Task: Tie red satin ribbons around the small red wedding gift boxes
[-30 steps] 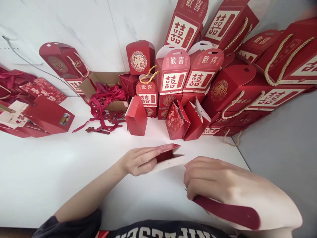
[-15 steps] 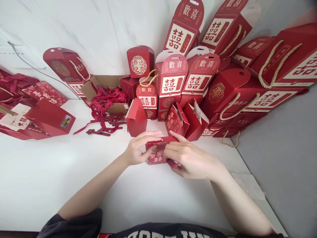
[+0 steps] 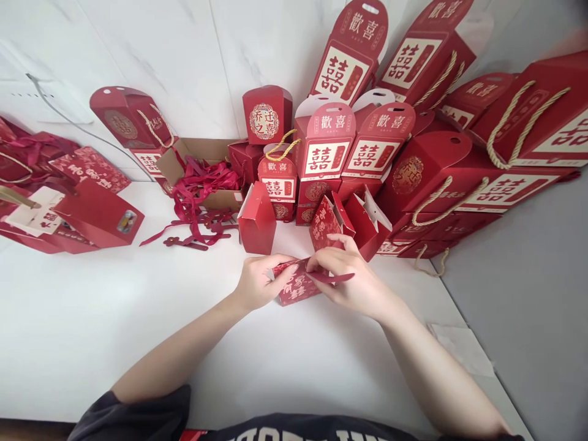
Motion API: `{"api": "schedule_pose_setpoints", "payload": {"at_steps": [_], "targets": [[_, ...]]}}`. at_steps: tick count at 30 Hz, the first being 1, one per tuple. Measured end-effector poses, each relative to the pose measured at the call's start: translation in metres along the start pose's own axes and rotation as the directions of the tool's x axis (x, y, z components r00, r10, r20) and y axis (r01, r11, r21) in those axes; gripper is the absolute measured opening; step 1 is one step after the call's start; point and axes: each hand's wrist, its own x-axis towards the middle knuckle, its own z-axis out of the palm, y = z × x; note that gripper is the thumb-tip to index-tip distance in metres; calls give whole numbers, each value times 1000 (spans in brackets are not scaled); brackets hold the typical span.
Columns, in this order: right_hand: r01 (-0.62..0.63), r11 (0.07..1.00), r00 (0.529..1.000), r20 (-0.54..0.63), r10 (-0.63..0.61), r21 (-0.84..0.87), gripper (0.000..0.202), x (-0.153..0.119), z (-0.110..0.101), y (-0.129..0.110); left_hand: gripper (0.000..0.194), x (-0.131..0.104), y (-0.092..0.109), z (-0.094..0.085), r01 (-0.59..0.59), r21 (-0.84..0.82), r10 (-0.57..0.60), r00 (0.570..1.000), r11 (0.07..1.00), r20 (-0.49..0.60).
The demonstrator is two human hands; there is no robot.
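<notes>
Box [image 3: 296,288], small red, sits on white table [image 3: 92,331] near centre, just before the boxes stacked at the wall. Left hand [image 3: 260,283] grips its left end; right hand [image 3: 351,278] pinches a red strip [image 3: 333,278] on its top.

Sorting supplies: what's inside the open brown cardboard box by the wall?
The cardboard box holds tangled red ribbons, some spilling onto the table. Anything beneath them is covered.

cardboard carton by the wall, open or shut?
Open. The cardboard carton has its flaps up and red ribbons spilling over its front edge.
</notes>
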Motion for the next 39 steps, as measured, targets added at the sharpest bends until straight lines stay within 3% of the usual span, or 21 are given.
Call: {"api": "schedule_pose_setpoints", "payload": {"at_steps": [8, 15, 25, 31, 39], "targets": [[-15, 1000, 1000, -19, 15, 4, 17, 2, 0, -4, 13, -2, -1, 2, -108, 67, 109, 994, 992, -10], [67, 998, 990, -121, -66, 4, 12, 0, -3, -7, 10, 0, 1, 0, -159, 85, 159, 987, 984, 16], [69, 998, 997, -22, -69, 1, 13, -3, -13, -7, 11, 2, 7, -5, -190, 62, 179, 973, 980, 147], [59, 989, 997, 56, -51, -138, 17, -4, -22, -12, 16, 2, 14, -5, -156, 52, 147, 977, 986, 152], [81, 983, 995, 64, -71, -163, 15, -4, -16, -20, 10, -1, 4, -1, -201, 83, 193, 977, 976, 95]]}}
